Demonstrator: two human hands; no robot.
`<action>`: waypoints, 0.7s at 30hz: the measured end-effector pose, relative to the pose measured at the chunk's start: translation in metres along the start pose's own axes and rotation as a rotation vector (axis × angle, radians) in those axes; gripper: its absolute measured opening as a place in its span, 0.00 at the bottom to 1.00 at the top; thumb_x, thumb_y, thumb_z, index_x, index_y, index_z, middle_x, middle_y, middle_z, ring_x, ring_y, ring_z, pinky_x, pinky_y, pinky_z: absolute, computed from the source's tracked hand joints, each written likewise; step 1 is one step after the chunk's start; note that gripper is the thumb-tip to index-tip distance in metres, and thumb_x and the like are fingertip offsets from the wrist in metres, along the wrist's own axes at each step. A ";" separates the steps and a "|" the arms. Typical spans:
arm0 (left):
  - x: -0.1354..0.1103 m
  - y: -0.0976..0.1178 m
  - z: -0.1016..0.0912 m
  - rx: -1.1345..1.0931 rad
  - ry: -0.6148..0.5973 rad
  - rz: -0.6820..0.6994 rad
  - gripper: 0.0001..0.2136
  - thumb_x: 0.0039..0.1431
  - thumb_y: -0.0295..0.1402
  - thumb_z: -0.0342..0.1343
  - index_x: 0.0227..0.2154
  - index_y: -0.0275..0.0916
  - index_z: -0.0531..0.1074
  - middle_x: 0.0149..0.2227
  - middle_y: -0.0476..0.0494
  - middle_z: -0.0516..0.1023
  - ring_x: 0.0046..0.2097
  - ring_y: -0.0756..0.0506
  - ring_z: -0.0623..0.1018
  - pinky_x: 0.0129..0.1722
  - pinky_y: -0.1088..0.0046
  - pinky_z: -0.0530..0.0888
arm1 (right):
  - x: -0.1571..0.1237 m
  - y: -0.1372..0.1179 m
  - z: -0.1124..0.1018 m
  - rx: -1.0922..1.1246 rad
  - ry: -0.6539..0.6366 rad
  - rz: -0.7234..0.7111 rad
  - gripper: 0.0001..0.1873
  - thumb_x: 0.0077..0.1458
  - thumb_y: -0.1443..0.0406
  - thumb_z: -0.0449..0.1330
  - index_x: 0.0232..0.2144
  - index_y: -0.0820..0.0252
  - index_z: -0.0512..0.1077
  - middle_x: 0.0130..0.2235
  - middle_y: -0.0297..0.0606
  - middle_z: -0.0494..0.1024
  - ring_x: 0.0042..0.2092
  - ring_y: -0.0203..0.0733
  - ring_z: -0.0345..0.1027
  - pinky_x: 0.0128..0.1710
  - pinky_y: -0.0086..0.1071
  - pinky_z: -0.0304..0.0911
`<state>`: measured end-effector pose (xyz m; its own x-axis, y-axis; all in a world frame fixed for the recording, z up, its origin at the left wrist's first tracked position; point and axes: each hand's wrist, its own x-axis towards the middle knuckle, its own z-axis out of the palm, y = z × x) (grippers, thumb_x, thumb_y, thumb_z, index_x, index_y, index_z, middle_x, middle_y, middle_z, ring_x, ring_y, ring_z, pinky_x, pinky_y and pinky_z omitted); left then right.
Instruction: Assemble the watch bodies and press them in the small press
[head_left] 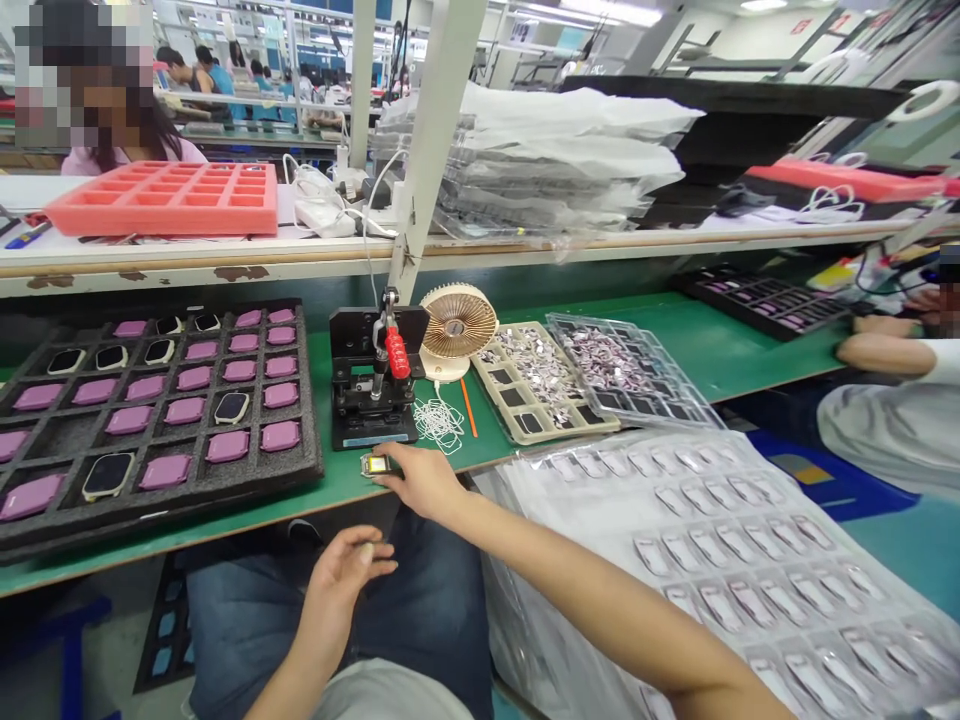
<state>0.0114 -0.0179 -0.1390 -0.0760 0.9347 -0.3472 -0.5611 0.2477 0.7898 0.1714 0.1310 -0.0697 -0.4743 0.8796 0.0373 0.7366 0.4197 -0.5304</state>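
Note:
My right hand (424, 480) grips a small watch case (377, 464) by its right edge at the front of the green bench. The case has a silvery frame with a yellow and white inside. Just behind it stands a black toggle-clamp press (375, 395) with a red handle (396, 352). My left hand (345, 570) is over my lap, fingers loosely bent and apart, with nothing visible in it. To the left lies a black foam tray (311, 400) with purple watch cases (226, 445) and several watches with dark screens (109, 476).
A small fan (457, 328), a coiled white cord (439, 425) and an orange stick (469, 408) lie beyond my right hand. Parts trays (514, 425) sit further right. Clear blister sheets (720, 540) cover the right front. A shelf (315, 255) crosses above; a co-worker's arm (892, 352) rests far right.

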 end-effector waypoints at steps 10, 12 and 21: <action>-0.019 -0.041 -0.064 0.196 0.065 -0.160 0.27 0.40 0.56 0.76 0.31 0.36 0.83 0.31 0.38 0.84 0.31 0.42 0.82 0.31 0.67 0.78 | -0.049 0.032 -0.048 -0.191 0.098 0.081 0.10 0.71 0.61 0.57 0.46 0.58 0.75 0.43 0.39 0.79 0.42 0.41 0.76 0.45 0.32 0.68; -0.020 -0.044 -0.070 0.236 0.046 -0.188 0.28 0.38 0.58 0.75 0.30 0.37 0.83 0.30 0.38 0.83 0.30 0.43 0.81 0.30 0.67 0.77 | -0.054 0.047 -0.067 -0.231 0.135 0.131 0.13 0.73 0.63 0.52 0.49 0.59 0.76 0.45 0.42 0.78 0.47 0.42 0.75 0.50 0.32 0.67; -0.016 -0.063 -0.048 0.418 -0.094 -0.144 0.29 0.41 0.62 0.71 0.29 0.37 0.81 0.30 0.40 0.82 0.29 0.45 0.79 0.29 0.69 0.75 | 0.025 0.093 -0.091 -0.318 0.089 0.268 0.16 0.65 0.71 0.60 0.53 0.67 0.79 0.50 0.53 0.80 0.51 0.50 0.75 0.54 0.36 0.64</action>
<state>0.0086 -0.0604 -0.2074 0.0642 0.8975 -0.4363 -0.1784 0.4405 0.8798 0.2723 0.2121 -0.0412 -0.2126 0.9770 0.0138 0.9469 0.2095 -0.2440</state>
